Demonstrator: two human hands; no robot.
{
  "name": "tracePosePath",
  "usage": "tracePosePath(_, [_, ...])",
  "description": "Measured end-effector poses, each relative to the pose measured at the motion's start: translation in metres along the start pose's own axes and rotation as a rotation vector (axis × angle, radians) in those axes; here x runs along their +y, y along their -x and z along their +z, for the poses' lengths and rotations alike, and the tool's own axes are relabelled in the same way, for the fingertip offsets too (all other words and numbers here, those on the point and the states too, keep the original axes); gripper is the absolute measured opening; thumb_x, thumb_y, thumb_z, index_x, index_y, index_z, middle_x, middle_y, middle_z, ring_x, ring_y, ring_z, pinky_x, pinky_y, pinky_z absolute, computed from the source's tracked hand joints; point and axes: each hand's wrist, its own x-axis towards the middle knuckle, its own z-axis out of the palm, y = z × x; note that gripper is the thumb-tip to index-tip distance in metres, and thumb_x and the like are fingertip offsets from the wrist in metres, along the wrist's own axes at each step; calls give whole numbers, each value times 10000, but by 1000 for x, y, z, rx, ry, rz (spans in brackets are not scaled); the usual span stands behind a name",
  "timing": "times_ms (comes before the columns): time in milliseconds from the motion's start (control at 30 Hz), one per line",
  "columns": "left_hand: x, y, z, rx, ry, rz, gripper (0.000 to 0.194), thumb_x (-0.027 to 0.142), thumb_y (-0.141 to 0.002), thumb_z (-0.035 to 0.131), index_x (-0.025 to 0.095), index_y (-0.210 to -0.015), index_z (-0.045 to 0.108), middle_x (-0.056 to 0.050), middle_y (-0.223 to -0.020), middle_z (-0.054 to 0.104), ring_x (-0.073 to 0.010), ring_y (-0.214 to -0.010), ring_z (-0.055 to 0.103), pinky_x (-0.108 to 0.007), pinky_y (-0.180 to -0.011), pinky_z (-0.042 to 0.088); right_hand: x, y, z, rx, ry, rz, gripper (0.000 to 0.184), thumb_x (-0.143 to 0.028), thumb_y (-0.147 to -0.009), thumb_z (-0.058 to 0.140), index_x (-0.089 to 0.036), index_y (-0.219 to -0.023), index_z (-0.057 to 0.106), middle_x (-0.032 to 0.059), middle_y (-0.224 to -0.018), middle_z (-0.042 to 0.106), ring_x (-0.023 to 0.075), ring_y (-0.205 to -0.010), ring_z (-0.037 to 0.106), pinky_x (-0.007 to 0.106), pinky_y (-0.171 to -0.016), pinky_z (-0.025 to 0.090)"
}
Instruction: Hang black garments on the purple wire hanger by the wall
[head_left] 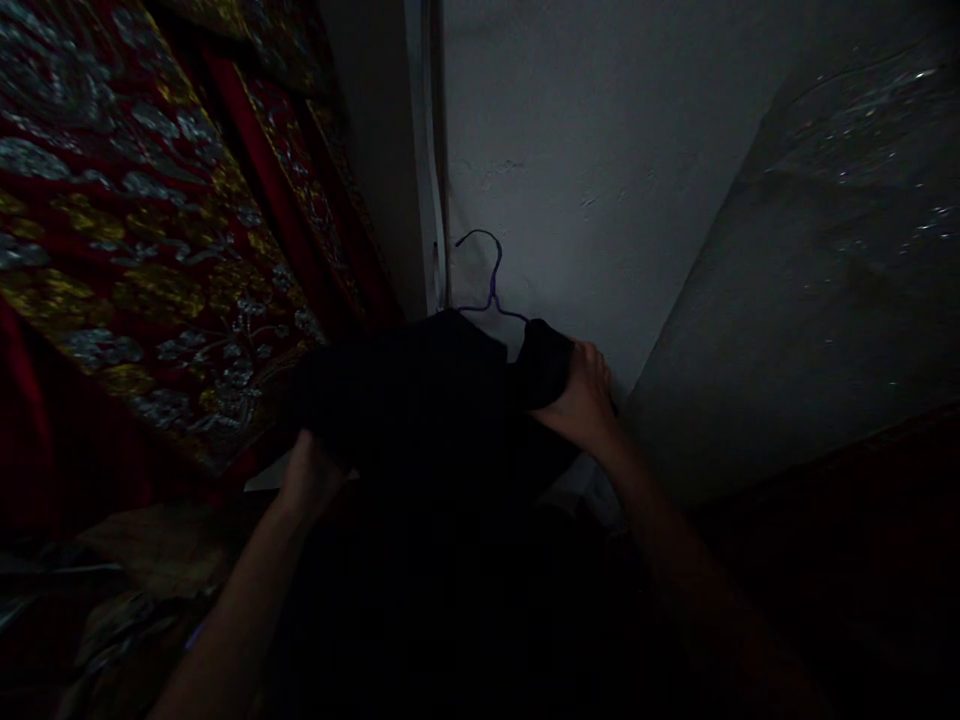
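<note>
A dark garment (420, 400) hangs on a thin purple wire hanger (493, 285), whose hook stands up free above the collar. My right hand (583, 395) is closed around the garment's right shoulder, fingers over the top and thumb in front. On the other side, my left hand (311, 475) grips the garment's left part, its fingers mostly hidden by the cloth. The garment's lower portion fades into darkness, so its kind and length are hard to make out.
A red cloth with gold and silver embroidery (150, 250) fills the left side. Behind the hanger is a pale wall (600, 150) with a cable (435, 180) running down it. A greyish panel (810, 280) is at right. Dim clutter (135, 590) lies lower left.
</note>
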Motion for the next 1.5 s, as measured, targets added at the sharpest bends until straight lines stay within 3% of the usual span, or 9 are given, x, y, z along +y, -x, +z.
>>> tracePosePath(233, [-48,33,41,277,379,-304,731,506,-746,807,295,-1392,537,-77,-1414,631,-329,-1425,481,-504,-1169,440,-28,-35,-25,-116,65,-69,1030,-412,-620,843,-210,-1510,367,191,-1324,470,466,-1261,441,628,-1065,348])
tracePosePath(433, [-80,54,55,459,418,-318,420,478,-862,645,290,-1237,616,-71,-1292,705,-300,-1288,622,-480,-1040,561,-40,18,-36,-159,-149,-99,965,-460,-704,816,-298,-1527,340,136,-1551,326,403,-1438,312,588,-1183,290])
tracePosePath(567, [-86,70,66,419,557,-482,292,472,-823,661,248,-1011,674,-83,-1111,769,-310,-1141,708,-459,-917,622,-57,83,5,-190,-486,327,389,-565,-917,569,-262,-1159,596,109,-1235,615,315,-1225,563,512,-1087,422])
tracePosePath(667, [-73,80,73,345,685,-634,184,413,-803,668,234,-841,678,-83,-920,785,-317,-1040,743,-451,-855,637,-76,126,53,-487,-726,675,493,-674,-949,395,-234,-914,616,97,-941,687,304,-959,662,482,-917,511])
tracePosePath(900, [-46,88,72,469,856,-764,114,242,-840,626,155,-793,682,-96,-757,749,-297,-985,747,-418,-887,610,-93,146,96,-474,-909,665,238,-404,-848,519,-205,-729,575,22,-730,628,179,-722,585,296,-703,467])
tracePosePath(1000, [-56,83,65,594,793,-627,181,271,-831,695,166,-977,703,-101,-1005,760,-287,-1113,699,-422,-978,568,-88,142,87,-496,-934,646,228,-354,-823,508,-199,-667,569,2,-635,573,142,-626,538,260,-628,417])
tracePosePath(1167, [-84,83,61,940,165,23,533,372,-817,772,222,-1297,593,-89,-1355,607,-272,-1319,542,-440,-1162,396,-86,145,78,-558,-942,691,319,-410,-876,520,-197,-643,565,-21,-542,511,121,-535,495,246,-553,364])
tracePosePath(1300, [-97,96,90,639,-156,277,398,299,-871,698,220,-1256,633,-107,-1327,620,-272,-1269,575,-444,-1107,434,-91,148,79,-638,-980,679,326,-395,-916,495,-179,-700,609,-25,-531,525,110,-504,478,239,-529,343])
tracePosePath(1500, [-95,91,135,249,-126,246,132,247,-879,619,185,-954,708,-51,-878,742,-212,-828,714,-311,-747,554,-94,137,67,-792,-992,778,306,-318,-906,494,-170,-666,613,-39,-454,501,90,-420,427,222,-476,305])
